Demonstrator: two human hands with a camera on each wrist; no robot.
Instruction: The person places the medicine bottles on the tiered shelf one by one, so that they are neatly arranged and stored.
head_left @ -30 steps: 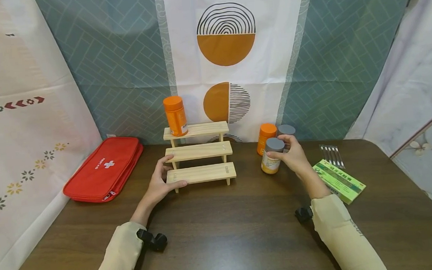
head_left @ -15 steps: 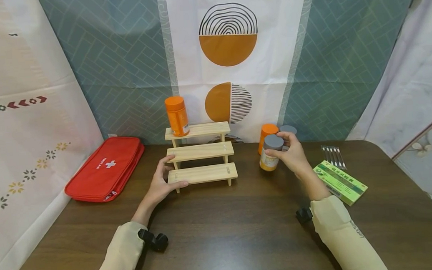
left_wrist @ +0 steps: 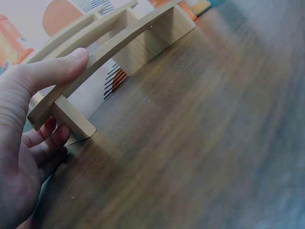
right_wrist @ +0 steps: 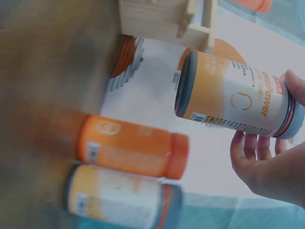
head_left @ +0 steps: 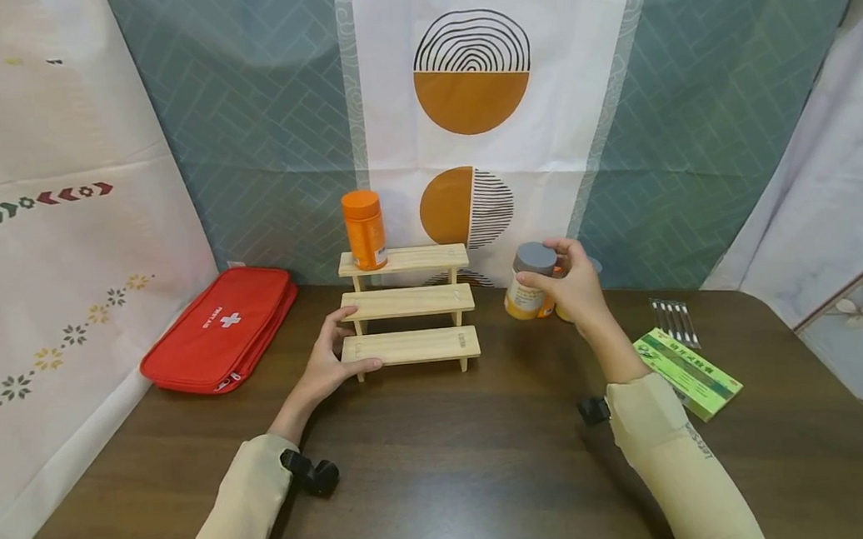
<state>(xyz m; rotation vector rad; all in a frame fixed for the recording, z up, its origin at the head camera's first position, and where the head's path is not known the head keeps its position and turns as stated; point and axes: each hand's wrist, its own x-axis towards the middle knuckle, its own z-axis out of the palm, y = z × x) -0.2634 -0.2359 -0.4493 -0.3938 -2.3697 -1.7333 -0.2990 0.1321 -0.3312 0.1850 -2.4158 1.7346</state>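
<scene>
My left hand (head_left: 324,362) grips the left end of a three-step wooden display rack (head_left: 407,303), thumb on the lowest step. In the left wrist view the fingers (left_wrist: 50,140) curl beneath that step, beside its leg. On the top step stands an orange bottle (head_left: 365,232) with an orange lid. My right hand (head_left: 579,292) holds a supplement bottle (right_wrist: 238,93) with a grey lid by the lid, raised off the table and slightly tilted. Behind it, on the table, stand an orange bottle (right_wrist: 133,148) and another grey-lidded bottle (right_wrist: 124,198), side by side and mostly hidden in the head view.
A red first-aid pouch (head_left: 221,330) lies left of the rack. To the right are a green-yellow box (head_left: 690,372) and a clear pack of cotton swabs (head_left: 676,322). A patterned cloth (head_left: 498,148) hangs behind the dark wooden table (head_left: 445,469).
My right hand has lifted the grey-lidded bottle from the table and carried it slightly left, towards the rack. The left hand keeps its grip on the rack. The head view has shifted a little.
</scene>
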